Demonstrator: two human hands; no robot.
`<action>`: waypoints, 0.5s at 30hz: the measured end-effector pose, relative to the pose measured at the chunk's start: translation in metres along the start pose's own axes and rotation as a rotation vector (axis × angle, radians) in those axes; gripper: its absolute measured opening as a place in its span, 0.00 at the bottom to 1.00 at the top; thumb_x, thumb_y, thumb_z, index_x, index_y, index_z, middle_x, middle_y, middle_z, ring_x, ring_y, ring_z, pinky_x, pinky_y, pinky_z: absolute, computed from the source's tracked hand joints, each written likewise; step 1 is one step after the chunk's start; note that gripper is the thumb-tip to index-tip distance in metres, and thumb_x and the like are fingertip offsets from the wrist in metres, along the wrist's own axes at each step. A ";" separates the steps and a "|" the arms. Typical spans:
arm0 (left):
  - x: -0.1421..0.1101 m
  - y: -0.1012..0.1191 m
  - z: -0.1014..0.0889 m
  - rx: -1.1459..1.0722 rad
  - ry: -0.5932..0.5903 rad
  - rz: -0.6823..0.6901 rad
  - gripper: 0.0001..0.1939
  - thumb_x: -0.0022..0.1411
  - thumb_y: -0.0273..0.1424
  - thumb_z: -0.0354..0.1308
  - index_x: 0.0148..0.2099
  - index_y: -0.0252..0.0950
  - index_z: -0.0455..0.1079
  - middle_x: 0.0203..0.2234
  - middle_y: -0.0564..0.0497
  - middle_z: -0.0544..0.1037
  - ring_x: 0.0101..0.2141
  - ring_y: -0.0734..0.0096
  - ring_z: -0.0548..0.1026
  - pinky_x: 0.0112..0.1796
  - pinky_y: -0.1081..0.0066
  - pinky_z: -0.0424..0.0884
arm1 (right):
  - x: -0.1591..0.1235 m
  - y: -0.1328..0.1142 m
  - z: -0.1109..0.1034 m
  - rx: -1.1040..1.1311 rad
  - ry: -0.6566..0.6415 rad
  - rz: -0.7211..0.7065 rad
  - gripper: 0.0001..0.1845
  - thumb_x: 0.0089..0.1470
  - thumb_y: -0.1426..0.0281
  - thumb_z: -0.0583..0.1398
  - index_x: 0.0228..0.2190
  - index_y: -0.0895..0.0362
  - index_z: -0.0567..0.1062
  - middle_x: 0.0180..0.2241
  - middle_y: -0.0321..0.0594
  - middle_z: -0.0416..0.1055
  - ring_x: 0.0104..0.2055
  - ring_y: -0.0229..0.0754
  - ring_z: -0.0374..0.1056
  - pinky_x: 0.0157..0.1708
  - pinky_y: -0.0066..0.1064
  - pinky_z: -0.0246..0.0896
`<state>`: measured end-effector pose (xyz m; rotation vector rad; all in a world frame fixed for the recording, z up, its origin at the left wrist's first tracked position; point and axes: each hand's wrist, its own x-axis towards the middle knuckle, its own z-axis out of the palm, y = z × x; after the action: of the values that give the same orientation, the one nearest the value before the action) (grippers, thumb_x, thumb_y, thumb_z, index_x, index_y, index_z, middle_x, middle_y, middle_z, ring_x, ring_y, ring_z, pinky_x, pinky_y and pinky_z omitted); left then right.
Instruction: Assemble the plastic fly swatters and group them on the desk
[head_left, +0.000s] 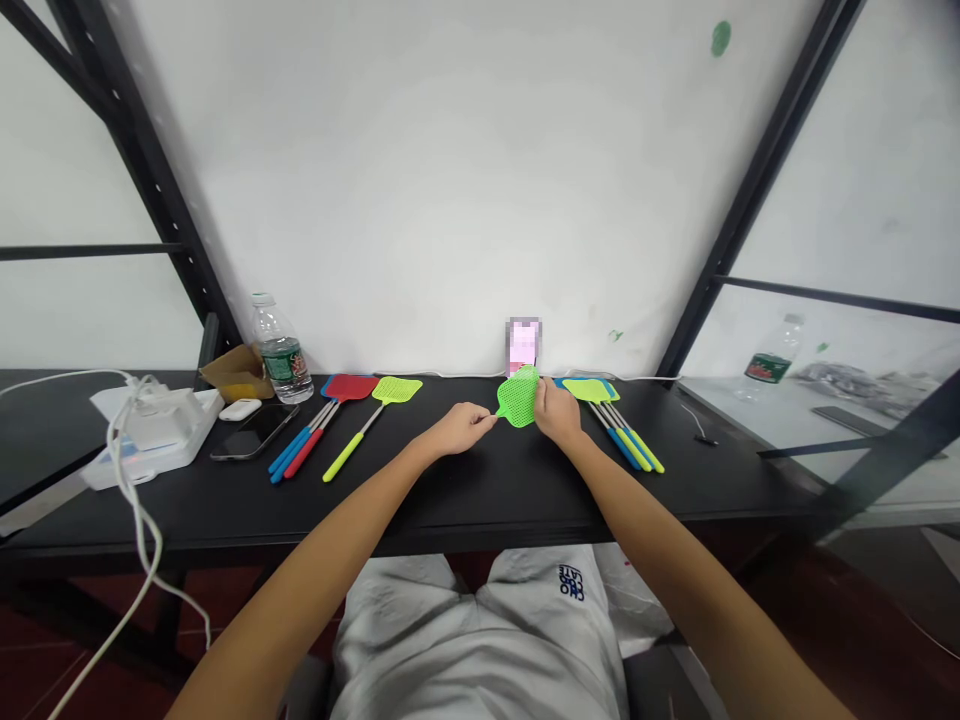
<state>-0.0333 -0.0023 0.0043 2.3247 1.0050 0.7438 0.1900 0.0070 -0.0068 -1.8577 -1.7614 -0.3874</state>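
Note:
A bright green fly swatter is held between my hands above the black table. My left hand is closed at its neck; the handle is hidden by my fingers or too short to see. With fingers closed, my right hand grips the right edge of the perforated head. Just right of that hand lies a group of swatters with a yellow-green head on top and blue and yellow handles. Left of my left hand are a single yellow-green swatter and a group under a red swatter.
A phone with a lit, blurred screen leans against the wall behind the swatter. At the left stand a water bottle, a cardboard box, a dark phone, a white case and a power strip with cables.

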 end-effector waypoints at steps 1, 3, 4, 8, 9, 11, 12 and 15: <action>0.000 0.001 0.000 -0.006 -0.002 0.009 0.23 0.64 0.46 0.47 0.23 0.37 0.51 0.17 0.58 0.54 0.21 0.78 0.53 0.25 0.72 0.48 | 0.000 0.000 0.000 -0.001 0.021 0.000 0.24 0.69 0.64 0.39 0.41 0.60 0.70 0.32 0.46 0.74 0.31 0.44 0.68 0.31 0.31 0.47; -0.001 0.003 -0.001 -0.011 -0.005 0.030 0.23 0.64 0.45 0.47 0.23 0.36 0.52 0.17 0.58 0.55 0.21 0.78 0.53 0.25 0.72 0.48 | 0.000 0.001 0.001 0.002 0.054 0.001 0.25 0.69 0.64 0.38 0.41 0.60 0.71 0.31 0.46 0.74 0.30 0.43 0.67 0.30 0.31 0.45; -0.001 0.003 -0.001 -0.011 -0.007 0.037 0.23 0.65 0.45 0.47 0.23 0.36 0.52 0.17 0.58 0.55 0.21 0.78 0.53 0.25 0.72 0.48 | 0.000 0.001 0.001 0.003 0.064 0.001 0.25 0.69 0.64 0.38 0.41 0.60 0.71 0.31 0.46 0.74 0.30 0.43 0.66 0.30 0.31 0.45; 0.000 0.001 0.000 0.033 0.017 0.045 0.23 0.65 0.44 0.47 0.22 0.36 0.51 0.17 0.58 0.53 0.21 0.78 0.52 0.25 0.72 0.47 | 0.001 0.001 0.001 -0.006 0.041 0.010 0.25 0.69 0.64 0.38 0.41 0.60 0.71 0.32 0.47 0.75 0.31 0.44 0.68 0.32 0.31 0.48; 0.001 0.000 0.001 0.057 0.029 0.045 0.23 0.65 0.43 0.47 0.22 0.36 0.52 0.17 0.58 0.53 0.21 0.78 0.52 0.25 0.72 0.47 | 0.002 0.001 0.001 -0.007 0.021 0.016 0.26 0.69 0.64 0.38 0.42 0.60 0.72 0.33 0.48 0.75 0.32 0.45 0.69 0.33 0.31 0.50; 0.001 -0.001 0.002 0.112 0.041 0.039 0.22 0.65 0.42 0.47 0.22 0.36 0.54 0.16 0.57 0.56 0.21 0.78 0.54 0.25 0.71 0.48 | 0.003 0.001 0.001 0.000 -0.034 0.031 0.27 0.69 0.63 0.38 0.43 0.60 0.72 0.35 0.49 0.75 0.36 0.46 0.71 0.35 0.32 0.53; 0.001 -0.001 0.002 0.145 0.039 0.034 0.22 0.65 0.41 0.47 0.22 0.36 0.55 0.16 0.57 0.58 0.21 0.77 0.55 0.25 0.71 0.49 | 0.003 0.001 0.001 0.008 -0.070 0.039 0.27 0.69 0.63 0.38 0.43 0.60 0.73 0.36 0.49 0.76 0.38 0.47 0.71 0.36 0.32 0.54; -0.002 0.002 0.004 0.271 0.026 0.012 0.20 0.66 0.39 0.47 0.23 0.36 0.61 0.18 0.53 0.66 0.21 0.74 0.62 0.26 0.71 0.51 | 0.005 0.002 0.002 0.041 -0.187 0.060 0.30 0.69 0.61 0.37 0.44 0.59 0.74 0.40 0.51 0.76 0.42 0.48 0.72 0.40 0.33 0.58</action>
<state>-0.0307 -0.0057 0.0027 2.5573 1.1674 0.6801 0.1924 0.0127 -0.0063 -1.9660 -1.8146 -0.1575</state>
